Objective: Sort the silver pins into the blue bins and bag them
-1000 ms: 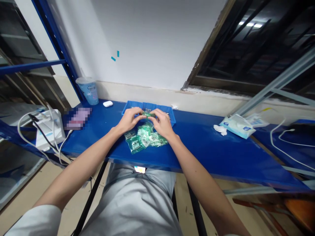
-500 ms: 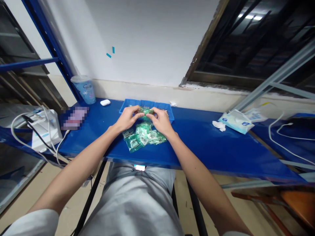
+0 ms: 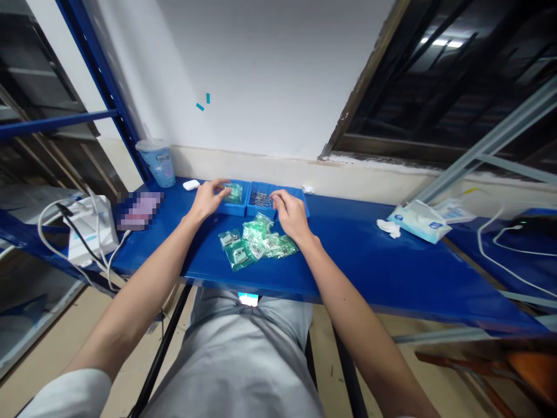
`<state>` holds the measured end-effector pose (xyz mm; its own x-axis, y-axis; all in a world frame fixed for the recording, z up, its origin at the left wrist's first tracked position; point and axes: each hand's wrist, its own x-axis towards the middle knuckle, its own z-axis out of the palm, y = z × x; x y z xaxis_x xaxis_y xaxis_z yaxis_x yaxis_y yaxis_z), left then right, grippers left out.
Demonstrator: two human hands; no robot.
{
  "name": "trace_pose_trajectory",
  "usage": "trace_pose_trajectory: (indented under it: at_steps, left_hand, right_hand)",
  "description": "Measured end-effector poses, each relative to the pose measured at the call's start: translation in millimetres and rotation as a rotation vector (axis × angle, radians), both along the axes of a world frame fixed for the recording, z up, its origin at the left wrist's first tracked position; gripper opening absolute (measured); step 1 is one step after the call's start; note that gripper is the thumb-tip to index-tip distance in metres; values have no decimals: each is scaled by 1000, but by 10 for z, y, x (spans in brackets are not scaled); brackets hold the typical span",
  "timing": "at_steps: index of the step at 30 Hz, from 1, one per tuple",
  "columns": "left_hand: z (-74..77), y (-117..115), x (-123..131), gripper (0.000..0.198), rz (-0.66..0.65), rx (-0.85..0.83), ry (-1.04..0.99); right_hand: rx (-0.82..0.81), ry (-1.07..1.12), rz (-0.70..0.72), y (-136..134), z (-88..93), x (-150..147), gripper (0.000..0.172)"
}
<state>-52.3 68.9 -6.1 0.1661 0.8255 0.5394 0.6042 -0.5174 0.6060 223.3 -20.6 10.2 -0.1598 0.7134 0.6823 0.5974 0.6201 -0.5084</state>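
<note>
My left hand [image 3: 209,198] is at the left compartment of a row of blue bins [image 3: 237,210]. Its thumb and fingertips are apart at the edge of a green plastic bag [image 3: 235,192] lying inside. My right hand [image 3: 290,212] is over the right side of the middle compartment, fingers curled together; whatever they may pinch is too small to make out. Loose metal screws [image 3: 261,199] fill that compartment. On the blue table in front of the bins lies a pile of green bags [image 3: 257,238], several showing small metal parts through the plastic.
A blue cup [image 3: 157,164] and a white case [image 3: 190,185] stand at the back left. A white power strip [image 3: 93,229] with cables sits at the left edge. On the right are a crumpled tissue [image 3: 389,228] and a tissue pack [image 3: 420,220].
Both hands were together on a green bag above the pile. They have parted: the left moved to the left bin, the right to the screws. The view has shifted slightly.
</note>
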Motion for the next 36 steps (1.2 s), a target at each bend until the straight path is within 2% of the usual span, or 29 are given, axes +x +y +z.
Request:
trace_pose_trajectory:
  at_steps: [3,6,9,11,13,15,17,22,24,30,33,36]
  left_hand:
    - [-98,23,9,36,49,43,125]
    - [-150,20,40,38,85,85,126]
    - [-156,8,71,36,58,104,114]
    - [-148,-4,89,34,33,108,114]
    - [-139,-22,103,33,21,109,106]
    - [-124,-44,112,33,25,110,89]
    - [-103,-68,119,33,30,114,72]
    - [-35,-126,148,34,33,147,43]
    - [-12,-150,166,33,24,161,43]
    - [74,-264,233,33,-6,211,38]
    - [132,-354,272,33,-35,257,-8]
    - [180,-453,316,37,-79,303,-63]
  right_hand:
    - [-76,-71,64,-51,17,-30,29]
    - [-156,-161,124,-99,35,-104,27]
    - [-186,-306,209,-178,94,-208,29]
    - [-180,-442,298,-270,141,-288,40]
    - [-167,-576,366,-388,161,-370,62]
    - [-157,-675,409,-506,138,-440,67]
    - [-142,-726,433,-596,89,-488,61]
    - [-33,-784,452,-666,30,-537,25]
    - [-4,-812,458,-671,16,-561,17]
    - [55,-743,408,-695,-44,-644,19]
    - [27,-568,337,-613,95,-605,22]
    - [-47,-272,256,-391,301,-488,18]
